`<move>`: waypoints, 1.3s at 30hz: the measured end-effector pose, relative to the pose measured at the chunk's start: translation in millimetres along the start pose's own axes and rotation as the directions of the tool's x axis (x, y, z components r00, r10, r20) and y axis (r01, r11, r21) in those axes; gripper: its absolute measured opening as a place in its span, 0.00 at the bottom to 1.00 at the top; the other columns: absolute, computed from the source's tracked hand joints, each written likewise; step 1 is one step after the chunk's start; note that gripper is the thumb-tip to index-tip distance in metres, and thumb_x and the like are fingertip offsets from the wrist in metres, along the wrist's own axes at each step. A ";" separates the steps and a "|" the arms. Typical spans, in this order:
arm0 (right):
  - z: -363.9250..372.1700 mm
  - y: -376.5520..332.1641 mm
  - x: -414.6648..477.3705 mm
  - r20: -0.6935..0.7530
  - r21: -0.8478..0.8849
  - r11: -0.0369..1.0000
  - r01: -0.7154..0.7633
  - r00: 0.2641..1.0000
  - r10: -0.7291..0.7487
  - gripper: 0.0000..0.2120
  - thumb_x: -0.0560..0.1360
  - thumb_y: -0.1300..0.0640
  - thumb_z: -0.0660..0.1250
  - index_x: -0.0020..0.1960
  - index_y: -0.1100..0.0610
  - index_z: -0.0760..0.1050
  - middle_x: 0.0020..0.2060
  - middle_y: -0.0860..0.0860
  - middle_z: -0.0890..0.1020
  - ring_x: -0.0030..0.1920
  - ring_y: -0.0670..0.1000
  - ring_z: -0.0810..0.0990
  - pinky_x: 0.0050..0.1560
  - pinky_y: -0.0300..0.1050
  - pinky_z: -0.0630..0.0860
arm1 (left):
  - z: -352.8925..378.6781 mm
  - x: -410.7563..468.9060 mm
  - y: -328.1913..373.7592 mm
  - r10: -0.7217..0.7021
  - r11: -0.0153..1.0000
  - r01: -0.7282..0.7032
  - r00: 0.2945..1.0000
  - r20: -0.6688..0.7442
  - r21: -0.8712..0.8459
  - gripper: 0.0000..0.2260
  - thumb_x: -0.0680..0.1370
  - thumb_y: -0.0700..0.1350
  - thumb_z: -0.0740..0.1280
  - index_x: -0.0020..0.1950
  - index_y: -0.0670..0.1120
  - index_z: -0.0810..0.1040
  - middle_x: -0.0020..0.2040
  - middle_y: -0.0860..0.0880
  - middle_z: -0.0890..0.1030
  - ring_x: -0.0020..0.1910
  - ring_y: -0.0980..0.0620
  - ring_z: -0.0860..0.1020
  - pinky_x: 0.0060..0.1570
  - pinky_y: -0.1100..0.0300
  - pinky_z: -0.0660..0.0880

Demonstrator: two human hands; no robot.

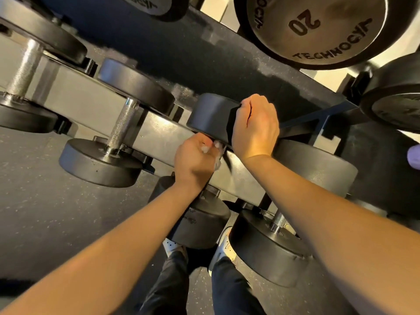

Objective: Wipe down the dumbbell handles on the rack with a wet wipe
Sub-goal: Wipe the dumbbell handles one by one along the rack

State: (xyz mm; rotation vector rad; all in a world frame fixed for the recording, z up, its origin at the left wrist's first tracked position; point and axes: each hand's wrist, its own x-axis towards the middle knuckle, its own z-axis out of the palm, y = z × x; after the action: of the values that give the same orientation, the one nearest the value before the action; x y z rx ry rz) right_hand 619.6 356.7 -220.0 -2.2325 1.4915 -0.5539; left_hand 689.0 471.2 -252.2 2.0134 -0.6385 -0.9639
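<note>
- Nearest, pale shoes [223,244] stand on the floor beneath a black dumbbell head [200,223].
- The left grip [195,160] curls tightly round the white wet wipe [217,164], over the grey rack rail [91,103]; the handle beneath is hidden.
- The right grip [256,126] clasps the far head [210,114].
- Beyond, an upper head reads 20 [306,26].

Head-worn camera, wide-angle, looking steeply down, close over rack [159,130] and floor [45,201]
</note>
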 end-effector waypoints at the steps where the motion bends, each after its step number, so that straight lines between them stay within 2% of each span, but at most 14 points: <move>1: 0.8 0.5 -0.1 0.001 0.005 1.000 -0.001 1.000 0.001 0.20 0.76 0.46 0.45 0.44 0.53 0.73 0.38 0.48 0.74 0.41 0.50 0.73 0.40 0.46 0.70 | 0.8 0.4 -7.0 0.016 0.996 -0.013 0.999 -0.040 0.087 0.10 0.78 0.50 0.71 0.38 0.49 0.80 0.40 0.50 0.80 0.42 0.51 0.79 0.47 0.52 0.78; 4: 2.9 2.6 0.6 -0.015 0.026 1.000 -0.007 1.000 0.008 0.17 0.79 0.49 0.49 0.44 0.53 0.74 0.38 0.48 0.75 0.41 0.50 0.73 0.41 0.50 0.74 | -3.0 2.3 -21.5 -0.020 0.985 0.032 0.997 -0.072 0.169 0.04 0.79 0.45 0.71 0.44 0.49 0.83 0.48 0.48 0.80 0.47 0.49 0.79 0.52 0.51 0.78; 8: 3.7 4.3 0.3 -0.029 0.054 0.999 -0.001 1.000 0.003 0.15 0.81 0.50 0.52 0.45 0.54 0.75 0.39 0.49 0.76 0.41 0.50 0.74 0.43 0.54 0.76 | -8.0 1.5 -24.3 -0.087 0.995 0.089 0.996 0.036 -0.036 0.09 0.78 0.42 0.67 0.42 0.42 0.84 0.38 0.44 0.82 0.42 0.44 0.81 0.50 0.44 0.80; 12: 2.8 4.4 0.2 -0.037 0.060 0.998 0.014 0.999 -0.011 0.16 0.80 0.49 0.51 0.46 0.54 0.75 0.39 0.49 0.76 0.41 0.50 0.74 0.42 0.53 0.75 | -0.1 6.4 -17.0 -0.097 0.995 0.097 0.995 0.035 -0.009 0.05 0.77 0.47 0.74 0.47 0.45 0.83 0.42 0.48 0.83 0.42 0.50 0.80 0.49 0.53 0.80; 15: 2.6 4.5 1.1 -0.040 0.054 0.998 0.020 0.999 -0.018 0.17 0.80 0.49 0.50 0.46 0.54 0.76 0.39 0.49 0.76 0.41 0.50 0.74 0.42 0.53 0.75 | 0.0 8.6 -13.9 -0.198 0.970 0.199 0.980 0.019 -0.140 0.04 0.76 0.42 0.74 0.41 0.44 0.84 0.40 0.44 0.84 0.43 0.46 0.82 0.50 0.52 0.82; 17: 3.6 5.2 0.4 -0.036 0.059 0.998 0.020 0.999 -0.018 0.17 0.80 0.49 0.51 0.46 0.54 0.75 0.39 0.49 0.76 0.41 0.50 0.74 0.42 0.53 0.75 | -10.0 6.5 -17.3 -0.259 0.947 0.273 0.961 0.100 -0.169 0.05 0.77 0.38 0.72 0.43 0.42 0.87 0.43 0.43 0.85 0.47 0.46 0.82 0.47 0.60 0.80; 19: 4.0 5.7 0.2 -0.034 0.053 0.998 0.019 0.999 -0.017 0.16 0.80 0.49 0.51 0.45 0.54 0.75 0.38 0.49 0.76 0.41 0.49 0.74 0.42 0.53 0.75 | -22.7 4.5 -20.9 -0.287 0.954 0.298 0.937 0.200 -0.024 0.07 0.77 0.34 0.70 0.44 0.41 0.87 0.44 0.45 0.86 0.48 0.50 0.82 0.41 0.68 0.75; 22: 3.6 5.3 0.7 -0.032 0.053 0.999 0.014 0.999 -0.012 0.16 0.80 0.49 0.51 0.45 0.53 0.74 0.38 0.49 0.76 0.41 0.49 0.73 0.42 0.52 0.75 | -42.4 3.6 -19.3 -0.357 0.912 0.233 0.857 0.373 0.338 0.05 0.79 0.39 0.69 0.51 0.41 0.85 0.45 0.47 0.84 0.46 0.52 0.81 0.39 0.68 0.72; 24: 3.7 5.6 0.8 -0.034 0.062 0.998 0.017 0.999 -0.015 0.16 0.80 0.49 0.51 0.45 0.54 0.74 0.38 0.49 0.76 0.41 0.49 0.73 0.42 0.52 0.74 | -47.3 4.5 -16.2 -0.370 0.887 0.194 0.840 0.396 0.419 0.04 0.80 0.40 0.69 0.52 0.42 0.84 0.43 0.46 0.84 0.43 0.52 0.81 0.38 0.67 0.75; 27: 4.1 5.9 0.2 -0.035 0.074 0.997 0.017 0.999 -0.015 0.15 0.80 0.49 0.51 0.44 0.54 0.74 0.38 0.49 0.75 0.40 0.50 0.73 0.42 0.53 0.74 | -34.8 5.8 -5.8 -0.309 0.951 0.296 0.923 0.228 0.090 0.02 0.77 0.37 0.72 0.46 0.43 0.85 0.43 0.45 0.85 0.46 0.50 0.83 0.39 0.68 0.78; 29: 4.0 5.7 0.4 -0.039 0.079 0.997 0.017 0.999 -0.014 0.16 0.80 0.49 0.51 0.44 0.54 0.74 0.38 0.49 0.75 0.40 0.50 0.73 0.42 0.54 0.74 | -17.0 4.1 4.3 -0.249 0.956 0.258 0.965 0.080 -0.138 0.02 0.76 0.37 0.73 0.44 0.41 0.83 0.41 0.43 0.83 0.44 0.50 0.82 0.45 0.58 0.80; 31: 3.3 5.0 0.3 -0.045 0.078 0.997 0.019 0.999 -0.015 0.16 0.80 0.49 0.51 0.44 0.54 0.74 0.38 0.49 0.76 0.40 0.50 0.73 0.41 0.54 0.74 | 0.9 -2.1 7.9 -0.088 0.995 0.089 0.996 0.019 -0.051 0.05 0.77 0.37 0.70 0.41 0.41 0.81 0.38 0.45 0.82 0.42 0.50 0.81 0.45 0.56 0.78; 34: 3.1 4.7 -0.3 -0.038 0.084 0.996 0.016 0.999 -0.013 0.16 0.80 0.49 0.51 0.44 0.54 0.74 0.38 0.50 0.76 0.40 0.51 0.73 0.42 0.55 0.74 | 8.9 -11.6 4.5 0.112 0.932 -0.139 0.989 0.099 0.334 0.06 0.80 0.43 0.66 0.43 0.48 0.78 0.37 0.51 0.78 0.41 0.50 0.79 0.44 0.59 0.72; 39: 1.4 4.8 0.9 -0.025 0.077 0.997 0.017 1.000 -0.015 0.17 0.79 0.48 0.50 0.45 0.53 0.75 0.38 0.48 0.76 0.41 0.49 0.74 0.42 0.53 0.75 | -7.7 -20.5 -3.7 -0.027 0.814 -0.128 0.966 0.257 0.567 0.05 0.80 0.45 0.68 0.53 0.45 0.81 0.48 0.50 0.83 0.49 0.48 0.82 0.50 0.55 0.78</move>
State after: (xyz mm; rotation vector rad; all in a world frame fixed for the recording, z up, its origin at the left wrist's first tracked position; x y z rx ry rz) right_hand 616.9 354.3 -223.6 -2.1880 1.4408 -0.6351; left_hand 683.6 491.1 -243.9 2.3962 -1.2501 -1.0959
